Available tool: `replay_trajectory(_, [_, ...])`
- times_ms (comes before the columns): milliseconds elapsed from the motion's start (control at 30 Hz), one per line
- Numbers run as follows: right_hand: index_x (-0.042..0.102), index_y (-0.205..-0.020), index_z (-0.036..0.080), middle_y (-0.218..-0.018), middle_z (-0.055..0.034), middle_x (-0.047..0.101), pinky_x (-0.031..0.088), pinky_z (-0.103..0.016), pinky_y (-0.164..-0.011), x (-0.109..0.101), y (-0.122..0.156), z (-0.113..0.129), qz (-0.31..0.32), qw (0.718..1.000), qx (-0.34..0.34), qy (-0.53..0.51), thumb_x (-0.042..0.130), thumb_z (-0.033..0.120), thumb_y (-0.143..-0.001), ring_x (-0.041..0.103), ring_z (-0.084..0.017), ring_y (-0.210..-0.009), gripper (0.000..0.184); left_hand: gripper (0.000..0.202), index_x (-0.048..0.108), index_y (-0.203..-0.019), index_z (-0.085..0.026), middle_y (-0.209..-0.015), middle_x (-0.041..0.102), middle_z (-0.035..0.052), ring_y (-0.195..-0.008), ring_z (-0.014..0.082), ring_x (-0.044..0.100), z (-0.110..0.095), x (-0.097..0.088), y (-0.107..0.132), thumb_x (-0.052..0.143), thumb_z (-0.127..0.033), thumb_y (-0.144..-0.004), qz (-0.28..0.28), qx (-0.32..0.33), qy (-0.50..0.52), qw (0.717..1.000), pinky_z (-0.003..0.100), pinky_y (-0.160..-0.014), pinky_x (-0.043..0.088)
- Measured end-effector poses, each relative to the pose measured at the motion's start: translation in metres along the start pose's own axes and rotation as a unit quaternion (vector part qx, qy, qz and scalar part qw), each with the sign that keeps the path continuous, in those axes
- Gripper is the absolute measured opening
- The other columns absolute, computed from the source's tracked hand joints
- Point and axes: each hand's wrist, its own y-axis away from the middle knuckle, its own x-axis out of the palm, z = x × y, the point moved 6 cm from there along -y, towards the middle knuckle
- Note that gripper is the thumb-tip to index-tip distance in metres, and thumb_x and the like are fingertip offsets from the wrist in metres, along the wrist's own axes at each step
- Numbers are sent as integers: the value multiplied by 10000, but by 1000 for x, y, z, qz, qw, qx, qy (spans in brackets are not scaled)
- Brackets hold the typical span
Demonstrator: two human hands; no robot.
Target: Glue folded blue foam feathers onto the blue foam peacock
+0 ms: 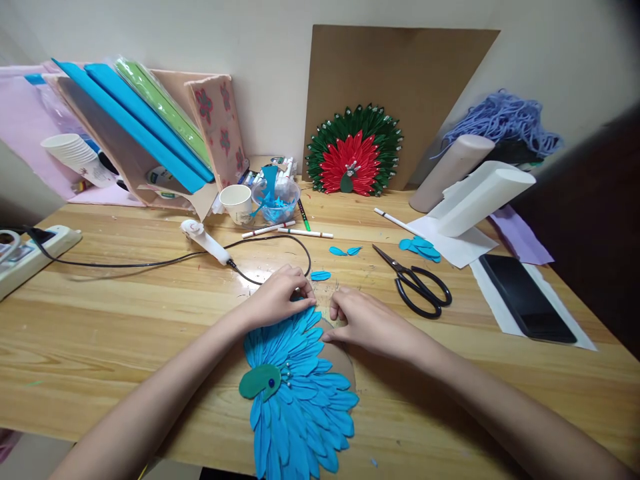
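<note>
A pale wooden counter [100, 313] carries everything, with a large brown cardboard sheet [390, 67] leaning on the wall at its back. At the near edge, between the forearms, lies the blue-petalled peacock [305, 407], its green head [259, 382] turned left; most of it is on the near side of both hands. A red-and-green peacock [353, 157] stands against the cardboard. The left hand [280, 297] rests at the blue peacock's far edge, fingers curled in and thumb close to them over the petal tips; whether it grips a petal cannot be told. The right hand [370, 323] is bent with a narrow gap between thumb and forefinger, its thumb over the bare brown backing [343, 367] on the peacock's right. Farther right lies a black phone [527, 297], then black-handled scissors [400, 269]. A white glue gun [207, 243] lies beyond the left hand. Smaller are the pile of blue petals [423, 249] past the scissors and one loose petal [321, 275] just beyond the hands.
</note>
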Motion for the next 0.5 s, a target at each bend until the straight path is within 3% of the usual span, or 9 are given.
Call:
replay_trajectory(133, [529, -753, 194, -832, -53, 587, 354, -283, -604, -3, 1, 2, 10, 1000, -1, -1, 695, 454, -647, 551, -207, -756, 325, 156, 629, -843, -185, -824, 584, 42, -869, 194, 516, 0, -5, -1, 552, -320, -834, -3, 0, 0, 1000, 311, -761, 410])
replay_trajectory(267, [534, -762, 199, -811, -45, 587, 357, -274, -582, -7, 4, 4, 22, 999, -17, -15, 690, 501, -633, 546, -204, -748, 364, 224, 590, -952, -191, -947, 588, 63, -918, 207, 539, 1, -28, 15, 567, -367, -815, 2, -34, 13, 999, 346, -791, 440])
replay_trajectory(367, [547, -767, 196, -823, -50, 595, 362, -273, -576, -9, 5, 3, 23, 999, -20, -20, 703, 507, -617, 544, -202, -750, 379, 662, 486, -1207, -244, -1188, 506, 99, -1103, 288, 471, -6, -42, 49, 738, -428, -622, 34, -43, 15, 998, 451, -891, 432])
replay_trajectory(433, [558, -764, 195, -829, -52, 604, 366, -271, -574, -10, 4, 3, 25, 999, -20, -29, 680, 493, -655, 548, -196, -748, 340, 962, 305, -1368, -336, -1379, 353, 93, -1266, 335, 323, -13, -39, 77, 794, -386, -540, 71, -37, 33, 996, 521, -993, 363])
replay_trajectory(500, [571, -745, 194, -809, -48, 616, 368, -268, -575, -10, 3, 3, 31, 999, -22, -38, 634, 480, -714, 555, -188, -739, 295, 1033, 219, -1393, -407, -1457, 246, 67, -1325, 363, 225, -16, -30, 101, 797, -305, -544, 96, -45, 37, 994, 584, -1022, 309])
